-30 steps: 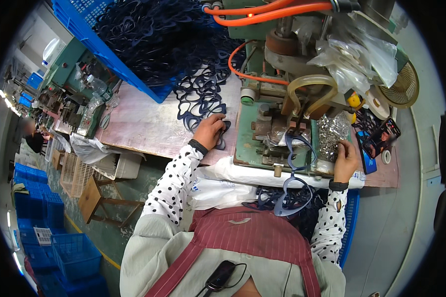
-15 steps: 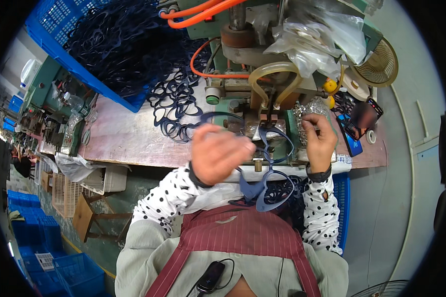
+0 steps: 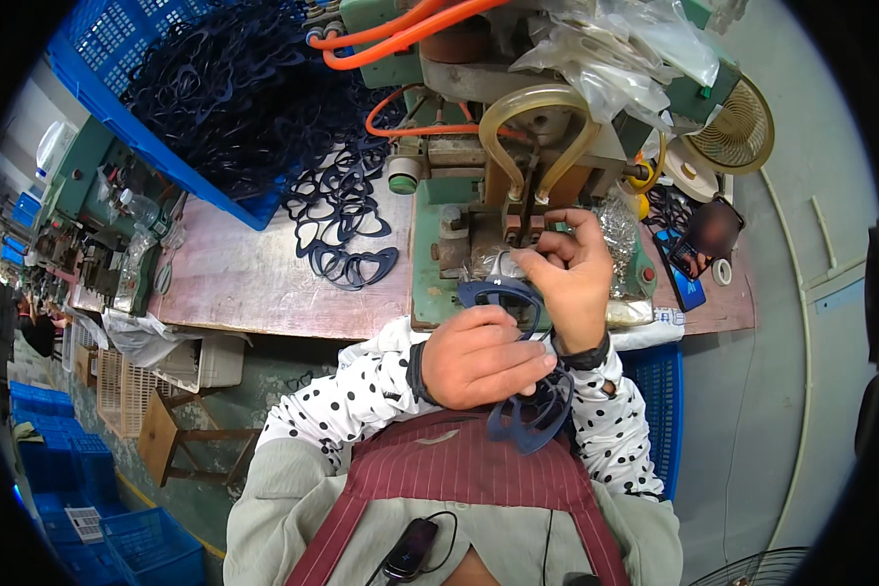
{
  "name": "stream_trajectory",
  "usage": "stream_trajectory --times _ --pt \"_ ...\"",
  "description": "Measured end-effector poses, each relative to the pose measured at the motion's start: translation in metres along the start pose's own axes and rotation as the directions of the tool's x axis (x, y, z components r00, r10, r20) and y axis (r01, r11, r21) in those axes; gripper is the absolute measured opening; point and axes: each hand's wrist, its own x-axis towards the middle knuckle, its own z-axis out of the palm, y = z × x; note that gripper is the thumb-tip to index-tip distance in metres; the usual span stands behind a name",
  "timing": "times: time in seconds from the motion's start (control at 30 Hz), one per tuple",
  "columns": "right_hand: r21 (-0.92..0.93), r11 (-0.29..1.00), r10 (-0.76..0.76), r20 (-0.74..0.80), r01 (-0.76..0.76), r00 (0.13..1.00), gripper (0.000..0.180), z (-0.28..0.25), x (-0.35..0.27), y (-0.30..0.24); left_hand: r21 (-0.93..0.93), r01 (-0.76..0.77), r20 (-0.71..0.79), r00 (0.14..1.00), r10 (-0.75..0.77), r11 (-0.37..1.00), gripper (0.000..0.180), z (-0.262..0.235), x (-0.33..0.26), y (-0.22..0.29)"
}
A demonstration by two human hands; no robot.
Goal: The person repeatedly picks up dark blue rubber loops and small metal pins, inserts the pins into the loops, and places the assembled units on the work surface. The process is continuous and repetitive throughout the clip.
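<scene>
Left hand (image 3: 483,356) clamped on dark-blue flat looped frame (image 3: 477,293) at green metal press's (image 3: 428,305) front edge; right hand (image 3: 576,283) curled, can't tell if gripping. This piece seems mid-process; similar dark-blue loops (image 3: 389,262) remain on pinkish tabletop (image 3: 254,278), left of press

Pieces (image 3: 346,269): dark navy, plain. Sleeves (image 3: 352,405): white, scattered black dots; cuffs (image 3: 418,374) black. Apron (image 3: 400,464): maroon, fine pale pinstripes. Shirt (image 3: 288,508): pale grey-green, plain. Machine (image 3: 428,308): green, with bare grey-brown metal parts; one green button (image 3: 401,183), one red button (image 3: 648,274). Hoses (image 3: 410,41): bright orange. Curved tube (image 3: 499,105): translucent amber. Tabletop (image 3: 230,283): pinkish, blotched with whitish wear. Crate (image 3: 166,137): blue, lattice pattern. Fan (image 3: 737,127): yellowish brown. Tape roll (image 3: 722,272): white. Stool (image 3: 158,439): wood brown. Basket (image 3: 122,391): beige, grid pattern. Wall (image 3: 752,391): pale grey.
</scene>
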Motion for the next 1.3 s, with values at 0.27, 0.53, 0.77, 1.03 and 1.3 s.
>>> stream_trajectory --times 0.27,0.53,0.77,1.03,1.3 --pt "-0.174 0.982 -0.071 -0.012 0.068 0.997 0.054 -0.019 0.006 0.006 -0.147 -0.035 -0.015 0.999 0.034 0.989 0.035 0.003 0.008 -0.016" --pt "-0.745 0.667 -0.231 -0.246 -0.031 0.941 0.031 -0.159 0.025 0.091 -0.191 -0.033 0.101 0.993 0.053 0.981 0.043 0.017 -0.004 -0.029" --pt "-0.996 0.085 -0.145 -0.032 -0.020 0.989 0.027 -0.140 0.002 0.082 -0.208 0.005 0.132 0.991 0.023 0.978 0.035 0.017 -0.005 -0.029" --pt "-0.944 0.329 -0.210 -0.054 0.018 0.976 0.024 -0.140 0.013 0.090 0.059 0.116 0.047 0.992 -0.119 0.991 0.030 0.008 -0.021 -0.009" --pt "-0.777 0.629 -0.275 -0.238 -0.013 0.932 0.015 -0.158 0.016 0.114 0.600 0.637 -0.186 0.700 -0.689 0.485 0.022 -0.036 -0.133 -0.066"
